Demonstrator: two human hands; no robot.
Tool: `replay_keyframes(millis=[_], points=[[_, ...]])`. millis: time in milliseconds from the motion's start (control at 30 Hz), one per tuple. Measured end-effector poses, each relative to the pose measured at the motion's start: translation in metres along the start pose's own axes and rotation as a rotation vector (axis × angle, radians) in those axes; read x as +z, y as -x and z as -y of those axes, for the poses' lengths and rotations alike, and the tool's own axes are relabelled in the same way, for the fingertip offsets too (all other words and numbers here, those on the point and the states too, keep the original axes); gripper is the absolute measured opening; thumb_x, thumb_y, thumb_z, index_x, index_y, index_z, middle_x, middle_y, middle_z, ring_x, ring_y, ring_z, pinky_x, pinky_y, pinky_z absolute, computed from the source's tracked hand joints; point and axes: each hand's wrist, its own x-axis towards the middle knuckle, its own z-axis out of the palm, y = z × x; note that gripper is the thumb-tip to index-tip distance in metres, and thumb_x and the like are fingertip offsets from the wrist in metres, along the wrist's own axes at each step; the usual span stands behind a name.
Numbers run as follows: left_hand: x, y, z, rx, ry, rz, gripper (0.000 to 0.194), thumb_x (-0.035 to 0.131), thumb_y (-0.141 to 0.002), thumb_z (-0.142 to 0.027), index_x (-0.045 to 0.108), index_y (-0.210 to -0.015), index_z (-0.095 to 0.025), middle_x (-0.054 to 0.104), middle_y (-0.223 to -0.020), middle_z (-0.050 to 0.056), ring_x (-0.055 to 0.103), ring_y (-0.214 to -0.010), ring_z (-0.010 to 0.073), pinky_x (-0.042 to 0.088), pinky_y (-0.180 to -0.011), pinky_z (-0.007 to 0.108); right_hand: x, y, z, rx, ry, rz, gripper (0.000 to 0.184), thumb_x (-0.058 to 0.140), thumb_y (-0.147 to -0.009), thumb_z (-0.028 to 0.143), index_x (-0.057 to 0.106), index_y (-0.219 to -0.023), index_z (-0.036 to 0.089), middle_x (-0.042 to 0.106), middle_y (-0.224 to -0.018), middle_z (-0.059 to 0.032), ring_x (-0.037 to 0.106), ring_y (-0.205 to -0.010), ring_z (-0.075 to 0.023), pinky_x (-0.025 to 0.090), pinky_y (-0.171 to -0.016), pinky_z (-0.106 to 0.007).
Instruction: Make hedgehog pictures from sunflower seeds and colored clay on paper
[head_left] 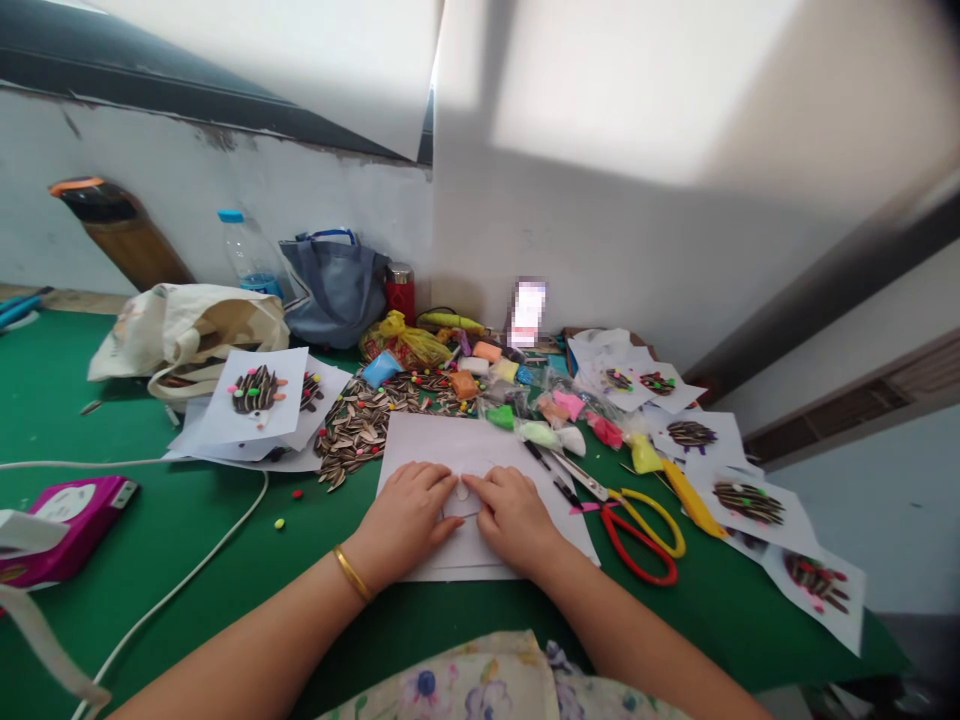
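A sheet of white paper [427,440] lies on the table in front of me, on top of other sheets. My left hand [409,515] rests on it palm down, a gold bracelet at the wrist, fingers stretched towards the middle. My right hand [514,515] lies opposite, its index finger extended and its thumb apart. Both index fingertips meet at a small pale round piece [463,491] on the paper; the fingers partly hide it. Faint drawn lines show between the hands. Striped sunflower seeds [352,430] are heaped beyond my left hand.
Scissors [637,535] with red and yellow handles and a black pen [551,470] lie right of the paper. Bags of coloured clay [540,433] stand behind. Finished seed pictures [750,503] line the right edge; more [259,395] are stacked left. A white cable [202,560] crosses the left side.
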Motion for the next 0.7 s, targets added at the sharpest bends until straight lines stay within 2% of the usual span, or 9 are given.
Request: replay_keyframes(millis=[200,467,700], points=[[0.0028,0.0001,-0.0039,-0.013,-0.024,-0.004,0.047,0.068,-0.081,-0.040,0.056,-0.123,-0.022,0.058,-0.121,0.010,0.050,-0.114,0.0290,0.037,-0.104,0.047,-0.0004,0.0001,0.0005,0.010,-0.025,0.004,0.049,0.053,-0.082,0.011,0.060,-0.128,0.026,0.060,-0.101,-0.0065,0.050,-0.098,-0.0219,0.036,-0.090,-0.034],[0.0003,0.0002,-0.0016,0.011,-0.011,-0.013,0.040,0.066,-0.084,-0.040,0.059,-0.117,-0.020,0.060,-0.119,0.010,0.053,-0.111,0.0274,0.039,-0.104,0.046,0.0000,-0.0003,-0.0001,0.011,-0.031,0.016,0.048,0.053,-0.083,0.013,0.061,-0.128,0.028,0.060,-0.100,-0.0061,0.050,-0.097,-0.0217,0.035,-0.089,-0.035],[0.0026,0.0026,-0.0022,0.026,-0.048,0.003,0.043,0.069,-0.082,-0.038,0.059,-0.120,-0.021,0.058,-0.128,0.011,0.052,-0.118,0.0300,0.035,-0.108,0.051,0.0015,-0.0001,0.0000,0.005,-0.027,0.007,0.050,0.054,-0.082,0.012,0.062,-0.127,0.030,0.059,-0.098,-0.0058,0.050,-0.096,-0.0221,0.035,-0.088,-0.036]])
